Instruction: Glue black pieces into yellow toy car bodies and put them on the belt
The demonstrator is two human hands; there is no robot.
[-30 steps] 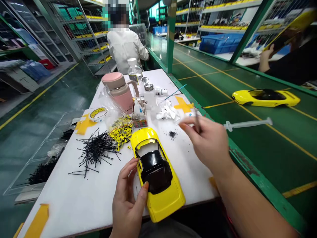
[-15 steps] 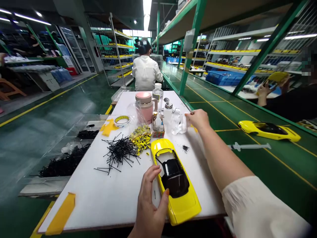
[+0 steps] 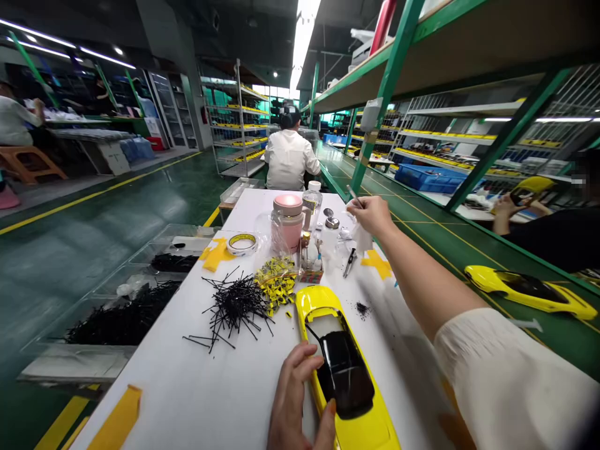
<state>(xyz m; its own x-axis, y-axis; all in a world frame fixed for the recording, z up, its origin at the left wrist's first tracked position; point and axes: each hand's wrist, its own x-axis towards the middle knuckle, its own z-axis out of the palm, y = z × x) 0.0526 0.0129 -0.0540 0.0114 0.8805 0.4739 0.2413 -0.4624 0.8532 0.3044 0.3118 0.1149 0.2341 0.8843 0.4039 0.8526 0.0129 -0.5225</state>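
One car body [image 3: 347, 378] against left hand [image 3: 296, 400], one tool [image 3: 355, 195] in right hand [image 3: 372, 215]

the bottom edge cuts off the yellow car body [image 3: 347, 375] and left hand [image 3: 291, 401].

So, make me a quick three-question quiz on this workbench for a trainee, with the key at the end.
1. True or false: the left hand is touching the yellow car body.
2. Besides a slim tool, what does the right hand hold?
A) a pink mug
B) a white tissue
C) a roll of tape
3. Fill in: in the picture, the pile of thin black rods lies to the ____ of the yellow car body.

Key: 1 true; 2 B; 3 left.
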